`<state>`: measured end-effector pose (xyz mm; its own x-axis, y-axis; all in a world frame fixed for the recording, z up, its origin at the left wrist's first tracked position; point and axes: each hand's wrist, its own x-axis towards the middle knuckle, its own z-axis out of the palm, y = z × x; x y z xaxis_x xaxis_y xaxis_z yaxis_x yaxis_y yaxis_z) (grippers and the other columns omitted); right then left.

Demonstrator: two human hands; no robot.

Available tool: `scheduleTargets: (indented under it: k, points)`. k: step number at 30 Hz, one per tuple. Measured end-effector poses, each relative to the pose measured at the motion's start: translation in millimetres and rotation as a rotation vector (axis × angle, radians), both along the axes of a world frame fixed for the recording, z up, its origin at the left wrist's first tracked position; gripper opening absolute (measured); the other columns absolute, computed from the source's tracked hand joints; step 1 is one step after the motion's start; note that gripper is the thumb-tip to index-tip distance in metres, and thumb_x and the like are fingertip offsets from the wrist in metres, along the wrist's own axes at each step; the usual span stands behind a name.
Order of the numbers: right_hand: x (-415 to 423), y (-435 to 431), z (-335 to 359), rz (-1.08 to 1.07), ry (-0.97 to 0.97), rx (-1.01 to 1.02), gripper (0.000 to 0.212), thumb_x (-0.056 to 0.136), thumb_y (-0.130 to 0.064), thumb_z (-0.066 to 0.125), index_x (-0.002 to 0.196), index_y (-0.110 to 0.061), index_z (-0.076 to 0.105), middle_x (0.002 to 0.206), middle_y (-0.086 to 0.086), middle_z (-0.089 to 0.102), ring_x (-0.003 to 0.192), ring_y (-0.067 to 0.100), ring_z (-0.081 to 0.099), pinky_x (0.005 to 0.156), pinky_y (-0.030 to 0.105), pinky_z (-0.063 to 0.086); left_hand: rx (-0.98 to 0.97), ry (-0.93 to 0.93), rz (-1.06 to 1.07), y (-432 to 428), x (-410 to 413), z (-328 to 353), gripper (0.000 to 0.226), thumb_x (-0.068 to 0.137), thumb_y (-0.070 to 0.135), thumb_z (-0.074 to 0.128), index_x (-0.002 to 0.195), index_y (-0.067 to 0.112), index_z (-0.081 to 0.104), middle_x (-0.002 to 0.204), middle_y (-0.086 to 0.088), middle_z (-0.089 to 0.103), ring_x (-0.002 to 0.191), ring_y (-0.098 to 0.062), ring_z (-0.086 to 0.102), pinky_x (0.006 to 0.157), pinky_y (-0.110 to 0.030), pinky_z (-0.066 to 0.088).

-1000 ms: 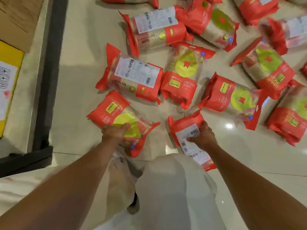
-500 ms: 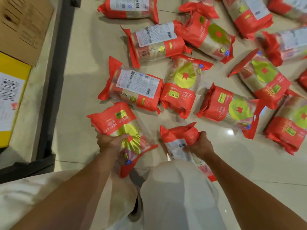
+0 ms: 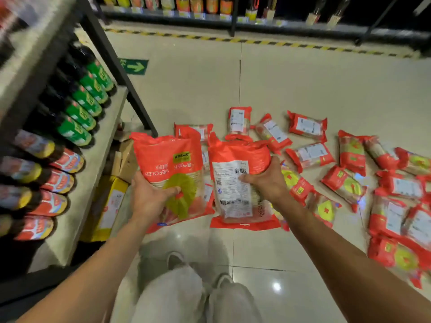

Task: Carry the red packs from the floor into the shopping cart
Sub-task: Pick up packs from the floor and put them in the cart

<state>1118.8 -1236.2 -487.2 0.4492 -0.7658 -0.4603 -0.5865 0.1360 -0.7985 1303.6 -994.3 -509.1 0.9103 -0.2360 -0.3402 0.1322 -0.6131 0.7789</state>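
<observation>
Gripping with curled fingers [image 3: 247, 178], the left hand [image 3: 149, 198] holds the "WEFOLEN" red pack [image 3: 166, 157], the right hand [image 3: 268, 183] the barcode-label pack [image 3: 233, 197].

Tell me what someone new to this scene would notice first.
The centre grabs the eye: the left hand grips a green-disc pack and the right hand grips a white-label pack, both red and held up. Behind and to the right, many more scattered packs lie on the pale floor. Dark bottles with green and red labels line the shelf on the left.
</observation>
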Motion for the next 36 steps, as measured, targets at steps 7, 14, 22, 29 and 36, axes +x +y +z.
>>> scheduleTargets:
  k: [7, 14, 22, 29, 36]
  points:
    - [17.6, 0.4, 282.2, 0.007, -0.269, -0.216, 0.076, 0.064, -0.026, 0.095, 0.116, -0.02, 0.041, 0.106, -0.001, 0.066, 0.097, 0.022, 0.068, 0.085, 0.041, 0.056, -0.192, -0.287, -0.012, -7.7, 9.1, 297.1, 0.084, 0.043, 0.035, 0.102, 0.11, 0.028, 0.052, 0.099, 0.0, 0.071, 0.085, -0.028, 0.072, 0.076, -0.046, 0.06]
    - [16.5, 49.0, 446.0, -0.006, -0.554, -0.355, 0.072, 0.063, -0.022, 0.094, 0.118, -0.021, 0.047, 0.1, -0.002, 0.07, 0.088, 0.017, 0.07, 0.085, 0.042, 0.058, -0.409, -0.45, 0.006, 45.2, -11.9, 460.8, 0.091, 0.032, 0.05, 0.092, 0.111, 0.03, 0.05, 0.105, -0.001, 0.072, 0.086, -0.025, 0.071, 0.082, -0.046, 0.057]
    - [45.8, 139.1, 518.7, 0.195, -0.711, -0.338, 0.077, 0.057, -0.027, 0.095, 0.118, -0.02, 0.048, 0.101, -0.001, 0.071, 0.087, 0.017, 0.071, 0.083, 0.044, 0.058, -0.404, -0.552, 0.198, 167.1, -39.1, 530.8, 0.086, 0.029, 0.054, 0.09, 0.104, 0.044, 0.048, 0.104, 0.006, 0.071, 0.095, -0.023, 0.071, 0.086, -0.056, 0.058]
    - [83.0, 266.0, 550.3, 0.465, -0.81, -0.265, 0.068, 0.065, -0.019, 0.096, 0.114, -0.024, 0.048, 0.103, -0.001, 0.071, 0.088, 0.016, 0.071, 0.078, 0.04, 0.056, -0.333, -0.672, 0.473, 307.2, -72.9, 561.8, 0.099, 0.028, 0.057, 0.088, 0.117, 0.036, 0.05, 0.107, 0.01, 0.072, 0.099, -0.02, 0.071, 0.092, -0.051, 0.057]
    - [100.8, 412.5, 579.0, 0.694, -0.882, -0.197, 0.074, 0.059, -0.029, 0.095, 0.117, -0.023, 0.049, 0.101, -0.003, 0.072, 0.088, 0.016, 0.072, 0.081, 0.042, 0.057, -0.264, -0.741, 0.697, 453.3, -121.4, 587.7, 0.101, 0.028, 0.057, 0.089, 0.12, 0.034, 0.054, 0.107, 0.01, 0.073, 0.096, -0.018, 0.072, 0.091, -0.052, 0.057]
